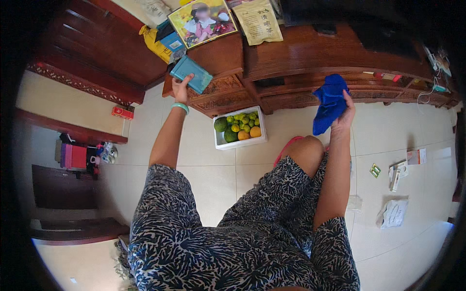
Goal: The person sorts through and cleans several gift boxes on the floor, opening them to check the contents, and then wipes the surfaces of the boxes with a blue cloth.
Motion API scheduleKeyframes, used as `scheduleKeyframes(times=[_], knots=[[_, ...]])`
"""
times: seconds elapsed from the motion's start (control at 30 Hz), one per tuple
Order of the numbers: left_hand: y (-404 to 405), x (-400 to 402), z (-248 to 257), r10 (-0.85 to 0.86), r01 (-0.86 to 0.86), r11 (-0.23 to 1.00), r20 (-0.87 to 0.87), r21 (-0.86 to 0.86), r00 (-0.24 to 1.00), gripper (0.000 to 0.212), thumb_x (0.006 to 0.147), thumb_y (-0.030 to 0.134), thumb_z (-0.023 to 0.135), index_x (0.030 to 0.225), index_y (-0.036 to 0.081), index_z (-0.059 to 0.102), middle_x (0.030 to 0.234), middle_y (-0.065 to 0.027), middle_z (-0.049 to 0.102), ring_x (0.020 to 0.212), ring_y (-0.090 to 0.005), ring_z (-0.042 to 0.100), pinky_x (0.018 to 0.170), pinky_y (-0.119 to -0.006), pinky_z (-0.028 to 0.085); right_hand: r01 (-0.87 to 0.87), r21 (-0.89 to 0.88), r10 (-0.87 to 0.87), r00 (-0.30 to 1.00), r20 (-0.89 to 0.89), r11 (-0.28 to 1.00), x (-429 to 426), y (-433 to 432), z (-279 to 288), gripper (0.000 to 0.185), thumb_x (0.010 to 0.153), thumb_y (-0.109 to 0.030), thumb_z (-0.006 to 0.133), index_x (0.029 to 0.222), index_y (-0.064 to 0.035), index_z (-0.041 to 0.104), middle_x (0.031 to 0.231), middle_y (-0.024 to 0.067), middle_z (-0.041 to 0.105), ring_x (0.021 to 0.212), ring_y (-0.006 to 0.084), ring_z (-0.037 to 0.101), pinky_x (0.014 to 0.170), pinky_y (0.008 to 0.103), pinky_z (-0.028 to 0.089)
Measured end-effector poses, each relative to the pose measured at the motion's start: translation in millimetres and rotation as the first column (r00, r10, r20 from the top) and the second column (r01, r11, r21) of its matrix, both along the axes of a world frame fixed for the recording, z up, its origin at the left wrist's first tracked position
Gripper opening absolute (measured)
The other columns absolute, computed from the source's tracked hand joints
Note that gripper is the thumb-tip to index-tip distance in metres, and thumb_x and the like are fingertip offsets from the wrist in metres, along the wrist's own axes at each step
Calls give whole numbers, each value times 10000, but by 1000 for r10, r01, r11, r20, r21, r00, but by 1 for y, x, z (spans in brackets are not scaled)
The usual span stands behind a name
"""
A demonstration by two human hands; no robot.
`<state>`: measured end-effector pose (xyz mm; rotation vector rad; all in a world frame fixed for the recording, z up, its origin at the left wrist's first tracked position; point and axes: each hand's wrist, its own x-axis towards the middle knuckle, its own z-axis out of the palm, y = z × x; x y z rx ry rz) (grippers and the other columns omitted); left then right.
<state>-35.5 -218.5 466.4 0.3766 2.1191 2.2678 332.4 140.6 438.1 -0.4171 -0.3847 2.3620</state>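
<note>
My left hand (182,89) grips a teal rectangular box (193,74), tilted over the left end of a carved wooden cabinet (214,58). A pale green bangle (180,107) circles that wrist. On the right, my right hand (344,111) holds a crumpled blue cloth (330,103) in front of the cabinet, above the tiled floor. Behind the teal box, a framed picture (214,36) leans on the cabinet top beside a blue box (172,42) and a yellow bag (154,42). A beige packet (258,22) bearing writing lies to their right.
A white foam box (240,144) of green and orange fruit stands on the floor against the cabinet. Small packages (397,174) and a white plastic bag (394,214) lie on the floor at right. A red box (122,113) sits by the left wall. A white cable (424,97) hangs at far right.
</note>
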Motion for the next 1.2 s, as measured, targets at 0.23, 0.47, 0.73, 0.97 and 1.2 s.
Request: scheduleKeyframes(times=[0.23,0.47,0.73,0.97,1.2], knots=[[46,184,21,-384,318,912,266,259,884,501,829,200,635,1254,50,418,1111,-126,556,1005,-232,580,846,-374,513,-204,94,210,976,-60,974,20,-59,61,400,852,-142,656,1208,0,544,1091,134,650,938,258,639,841,359,522],[98,303,33,-728,578,676,294,457,620,627,850,152,648,1386,49,338,1197,-129,546,1028,-209,585,891,-340,495,-224,942,-634,773,16,-249,38,-140,147,358,724,-64,734,1069,-102,642,1177,94,605,1048,308,558,889,376,464],[121,369,30,-961,523,262,168,811,221,689,957,585,307,1402,59,339,1351,-124,476,1248,-256,475,1051,-424,390,-313,906,-788,615,-34,-284,93,-138,156,336,697,-147,734,1027,-109,683,1117,81,631,974,292,568,845,365,476],[123,384,44,-964,528,262,191,808,187,747,938,629,272,1372,29,368,1323,-142,485,1212,-255,507,1014,-413,437,-289,938,-702,708,76,-190,119,-146,137,367,658,-152,757,1012,-82,691,1098,119,635,982,313,596,856,378,480],[125,370,53,-916,589,397,263,703,303,673,980,564,289,1295,-5,463,1159,-131,604,977,-189,633,847,-306,530,-266,964,-504,830,239,18,170,-186,109,321,606,-40,683,926,-45,700,1061,120,637,994,251,616,889,354,475]])
